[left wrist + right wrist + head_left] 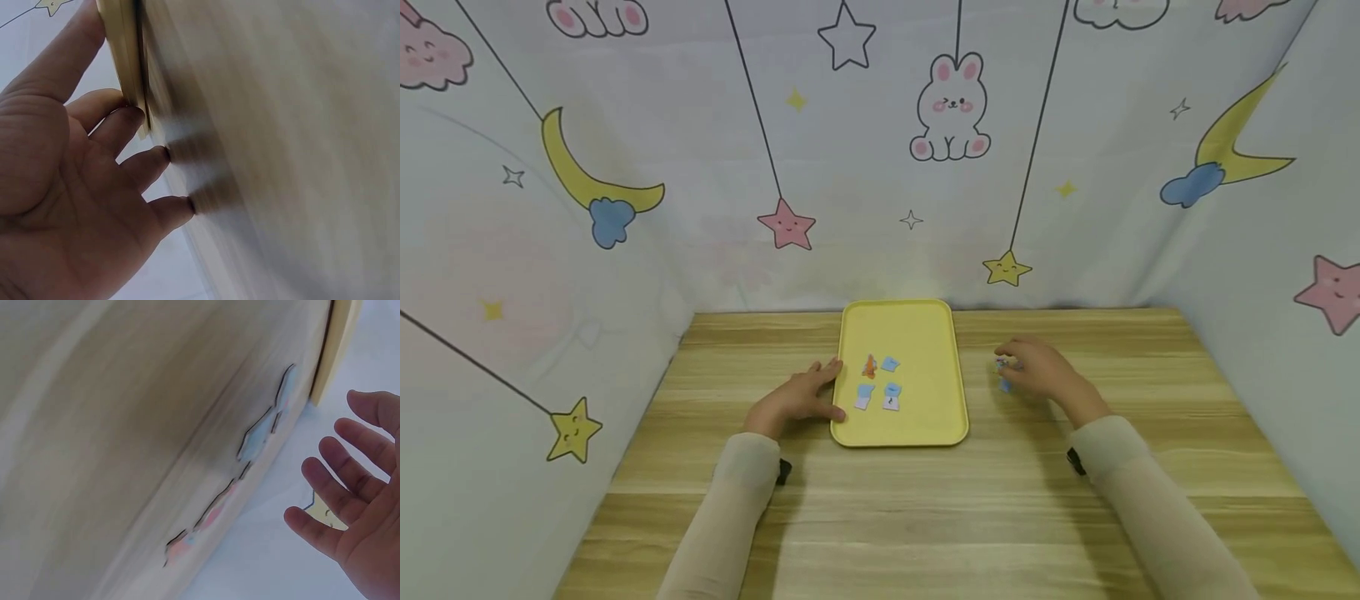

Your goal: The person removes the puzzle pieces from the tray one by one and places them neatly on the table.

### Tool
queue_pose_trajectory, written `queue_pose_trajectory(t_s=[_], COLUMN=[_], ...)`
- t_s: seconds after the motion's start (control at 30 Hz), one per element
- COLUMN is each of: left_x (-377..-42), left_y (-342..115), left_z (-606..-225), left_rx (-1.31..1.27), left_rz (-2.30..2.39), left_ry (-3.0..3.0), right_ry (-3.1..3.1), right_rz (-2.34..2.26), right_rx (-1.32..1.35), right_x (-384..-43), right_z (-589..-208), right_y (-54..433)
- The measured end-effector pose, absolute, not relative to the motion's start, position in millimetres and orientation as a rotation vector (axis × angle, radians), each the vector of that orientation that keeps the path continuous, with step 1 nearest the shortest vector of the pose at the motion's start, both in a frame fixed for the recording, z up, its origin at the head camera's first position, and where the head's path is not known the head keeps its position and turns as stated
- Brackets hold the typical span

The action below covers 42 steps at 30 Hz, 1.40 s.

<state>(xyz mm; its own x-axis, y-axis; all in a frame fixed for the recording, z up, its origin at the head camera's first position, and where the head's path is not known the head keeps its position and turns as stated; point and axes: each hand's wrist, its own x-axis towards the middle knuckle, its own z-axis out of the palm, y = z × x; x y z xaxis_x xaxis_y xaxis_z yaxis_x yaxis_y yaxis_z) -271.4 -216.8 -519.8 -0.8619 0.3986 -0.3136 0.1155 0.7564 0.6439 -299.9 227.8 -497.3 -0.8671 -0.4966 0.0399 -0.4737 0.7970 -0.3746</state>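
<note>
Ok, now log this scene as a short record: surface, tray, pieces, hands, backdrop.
Surface: wooden table
Tray: yellow, on the table
On tray: small orange piece, blue pieces nearby
Off tray: loose pieces on the table, right of the tray
Left hand: fingers touching the tray's left edge
Right hand: above the loose pieces, fingers spread
Backdrop: white with cartoon print

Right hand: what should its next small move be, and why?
Probably lower the right hand and pinch a loose blue piece: the hand's fingers are spread and hold nothing, that piece lies on the table below, and other pieces sit in the yellow tray, whose left edge the left hand touches.
</note>
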Motion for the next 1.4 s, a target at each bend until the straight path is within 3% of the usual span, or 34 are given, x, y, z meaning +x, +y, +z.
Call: queue_pose_trajectory(t_s=[1.4], left_x=[-270], left_y=[-218], left_z=[-522], left_rx=[0.394], left_rz=[0.886], left_ry=[2.524], right_ry=[2.82], right_rz=[-0.381], right_rx=[-1.028], right_x=[-296], right_z=[-493], right_y=[115])
